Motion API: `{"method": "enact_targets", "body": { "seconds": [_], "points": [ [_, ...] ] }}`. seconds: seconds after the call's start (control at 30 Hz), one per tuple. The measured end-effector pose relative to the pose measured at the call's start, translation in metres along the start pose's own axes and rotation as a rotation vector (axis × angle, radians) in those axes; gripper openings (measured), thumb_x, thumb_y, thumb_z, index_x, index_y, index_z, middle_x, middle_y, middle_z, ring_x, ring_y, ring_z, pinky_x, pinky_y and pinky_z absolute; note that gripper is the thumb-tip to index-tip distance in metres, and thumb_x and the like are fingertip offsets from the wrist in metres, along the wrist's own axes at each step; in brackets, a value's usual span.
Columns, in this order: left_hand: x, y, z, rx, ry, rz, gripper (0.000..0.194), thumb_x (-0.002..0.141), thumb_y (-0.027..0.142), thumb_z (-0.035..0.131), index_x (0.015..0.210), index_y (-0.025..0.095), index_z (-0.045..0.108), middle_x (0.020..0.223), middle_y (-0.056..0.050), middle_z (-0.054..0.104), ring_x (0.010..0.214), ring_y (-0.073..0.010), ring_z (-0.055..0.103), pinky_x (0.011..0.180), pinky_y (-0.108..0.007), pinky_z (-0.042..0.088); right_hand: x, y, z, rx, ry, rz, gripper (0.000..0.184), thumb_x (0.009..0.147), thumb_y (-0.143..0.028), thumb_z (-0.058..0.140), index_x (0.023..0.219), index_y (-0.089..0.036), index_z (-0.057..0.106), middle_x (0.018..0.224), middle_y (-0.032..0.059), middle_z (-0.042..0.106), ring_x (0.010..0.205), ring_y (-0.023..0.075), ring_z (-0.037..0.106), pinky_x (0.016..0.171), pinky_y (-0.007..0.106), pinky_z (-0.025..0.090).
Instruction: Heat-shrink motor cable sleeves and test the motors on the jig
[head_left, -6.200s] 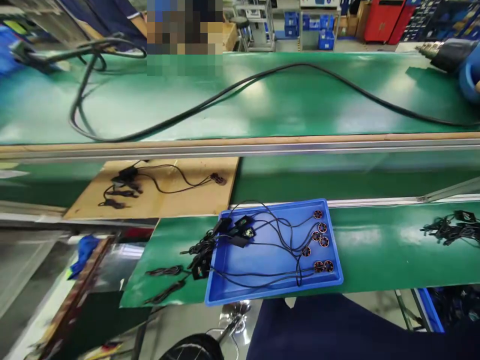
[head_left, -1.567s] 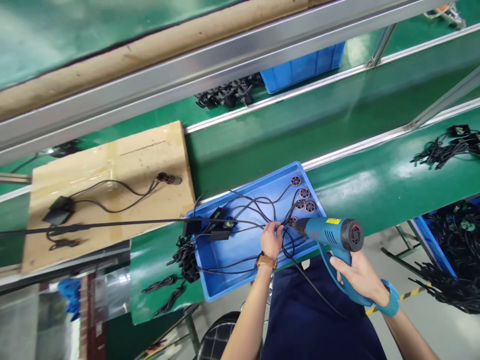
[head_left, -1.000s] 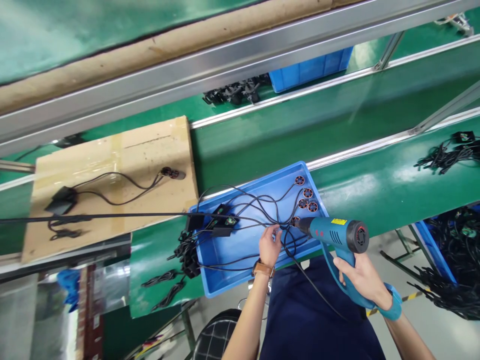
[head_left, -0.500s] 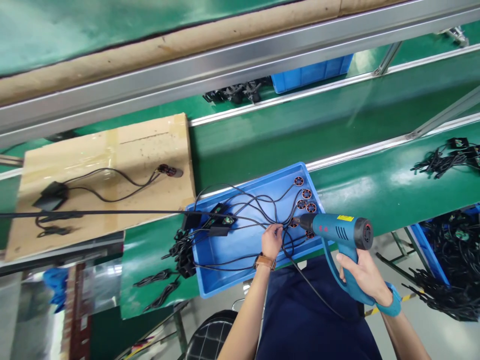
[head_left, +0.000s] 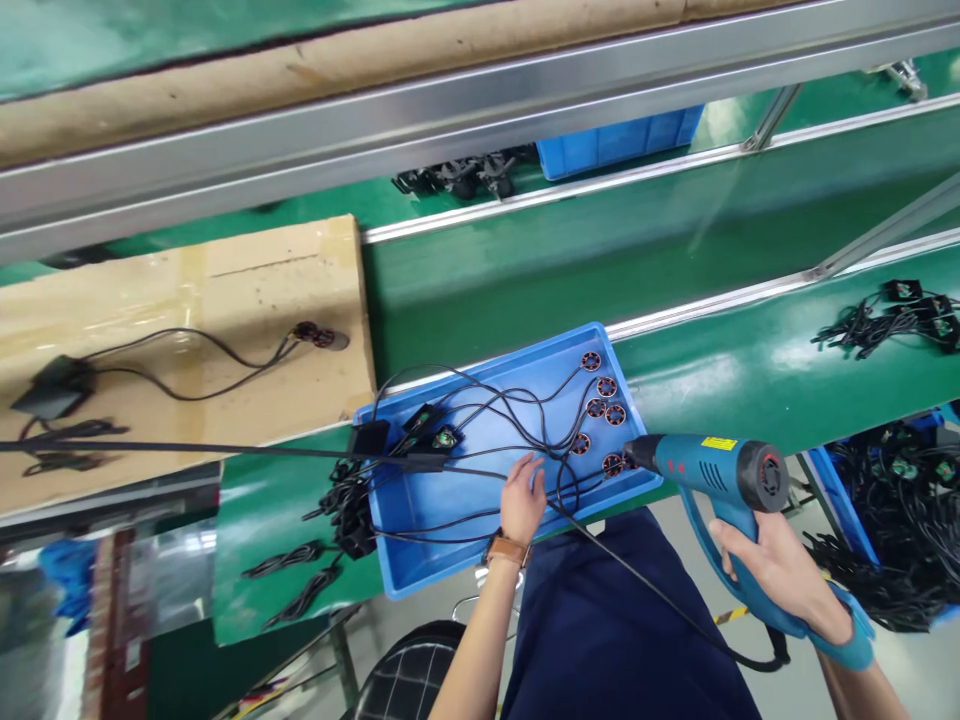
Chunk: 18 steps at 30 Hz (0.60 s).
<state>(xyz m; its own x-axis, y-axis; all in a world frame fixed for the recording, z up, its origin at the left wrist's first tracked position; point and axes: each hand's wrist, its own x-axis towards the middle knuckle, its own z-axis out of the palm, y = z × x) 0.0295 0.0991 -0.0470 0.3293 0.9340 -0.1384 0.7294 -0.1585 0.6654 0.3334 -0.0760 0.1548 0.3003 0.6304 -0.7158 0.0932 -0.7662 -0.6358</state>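
The right hand [head_left: 778,565] grips a teal plastic heat gun [head_left: 705,470]; its black nozzle [head_left: 641,452] is near round copper-and-black coils [head_left: 615,414] in a shallow blue plastic tray [head_left: 442,498]. The left hand [head_left: 523,500], loosely spread, hovers there.

Bare forearms, two different wristbands and dark navy cloth make up the wearer I see on my remote feed.
The left hand [head_left: 523,500] has a brown strap [head_left: 508,550] at its wrist, with a small dark piece at one side that I cannot make out; below the right hand [head_left: 780,565] I see a broad, plain blue band [head_left: 853,632]. Past the tray's [head_left: 439,573] near edge, I see plain navy clothing [head_left: 626,630] over the lap, its cut unclear to me.
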Motion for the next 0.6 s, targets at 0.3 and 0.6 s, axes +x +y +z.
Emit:
{"method": "enact_targets", "body": {
  "seconds": [0.3,0.6],
  "points": [
    [-0.047,0.003,-0.025,0.01,0.143,0.033,0.031,0.099,0.027,0.043,0.119,0.016,0.064,0.123,-0.015,0.067,0.118,-0.0254,0.063,0.104,-0.045,0.052,-0.009,0.005,-0.01,-0.081,-0.005,0.043,0.044,0.09,-0.06,0.054,0.085,-0.017,0.061,0.056,0.0018,0.063,0.053,0.0182,0.061,0.056,0.029,0.05],
    [-0.001,0.04,0.018,-0.121,-0.173,-0.047,0.046,0.099,0.038,0.042,0.135,0.012,0.053,0.136,-0.02,0.062,0.13,-0.0297,0.058,0.111,-0.051,0.047,0.024,-0.013,0.023,0.109,-0.057,-0.172,0.045,0.091,-0.055,0.058,0.11,-0.014,0.059,0.057,-0.0018,0.06,0.053,0.0172,0.06,0.057,0.03,0.052]
  ]
}}
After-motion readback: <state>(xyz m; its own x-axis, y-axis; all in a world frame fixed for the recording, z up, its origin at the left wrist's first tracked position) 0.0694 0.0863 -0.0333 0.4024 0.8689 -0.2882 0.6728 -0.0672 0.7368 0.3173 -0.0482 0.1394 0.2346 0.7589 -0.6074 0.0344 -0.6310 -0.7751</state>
